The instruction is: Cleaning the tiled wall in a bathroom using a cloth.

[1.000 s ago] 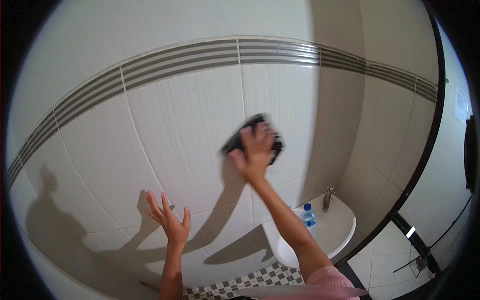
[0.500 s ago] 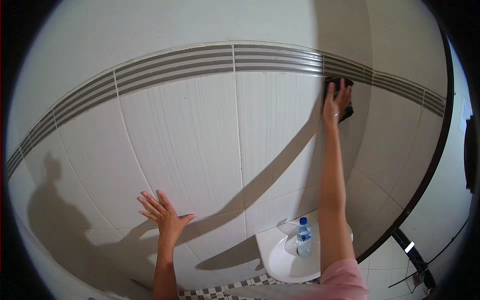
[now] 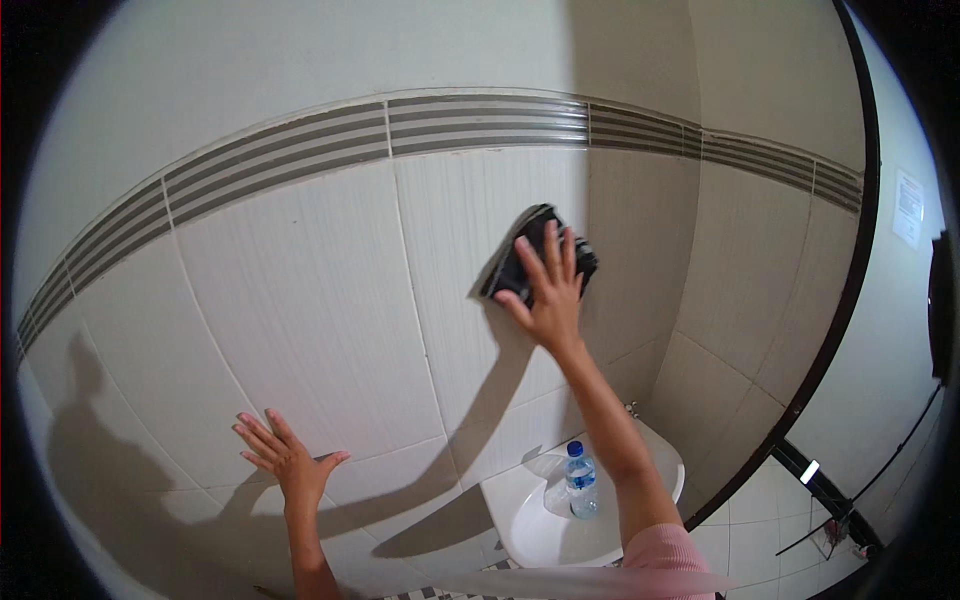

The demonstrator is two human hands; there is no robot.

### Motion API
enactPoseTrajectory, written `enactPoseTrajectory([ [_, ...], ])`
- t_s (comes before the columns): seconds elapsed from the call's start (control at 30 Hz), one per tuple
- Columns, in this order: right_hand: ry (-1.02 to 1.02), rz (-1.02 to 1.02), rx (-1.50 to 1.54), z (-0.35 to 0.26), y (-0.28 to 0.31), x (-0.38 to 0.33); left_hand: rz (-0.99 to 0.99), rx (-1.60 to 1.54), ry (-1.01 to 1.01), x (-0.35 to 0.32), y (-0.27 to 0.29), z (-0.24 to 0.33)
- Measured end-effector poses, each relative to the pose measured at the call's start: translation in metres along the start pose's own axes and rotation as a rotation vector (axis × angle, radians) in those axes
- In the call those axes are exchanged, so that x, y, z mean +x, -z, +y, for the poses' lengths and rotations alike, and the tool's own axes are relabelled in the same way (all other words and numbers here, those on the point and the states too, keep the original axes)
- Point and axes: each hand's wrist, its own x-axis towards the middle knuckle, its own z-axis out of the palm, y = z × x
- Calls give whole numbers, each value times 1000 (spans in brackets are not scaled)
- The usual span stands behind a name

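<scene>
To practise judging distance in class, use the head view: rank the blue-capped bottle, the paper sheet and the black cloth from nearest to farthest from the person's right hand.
From the right hand:
1. Black cloth: directly under it.
2. Blue-capped bottle: lower down, at the basin.
3. Paper sheet: far right, on another wall.

Cloth: black, with thin pale edging; creased, irregular in outline, one corner pointing upward. It lies against the upright tiled wall, beneath the splayed fingers of the right hand, which hides part of it. Position: below the grey-striped border, right edge at the shaded section. Wall: large off-white tiles, faint streaking, narrow joints; brightly lit beside the cloth.
</scene>
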Motion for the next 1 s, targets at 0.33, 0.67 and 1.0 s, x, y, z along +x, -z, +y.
enactPoseTrajectory([
  [0.33,-584,257,-47,232,47,30,85,13,-63,-1,-8,-7],
  [0.67,-832,325,-101,154,-6,-109,60,5,-27,4,-11,11],
  [1.0,-26,-5,48,52,6,-64,46,-6,19,0,-3,3],
])
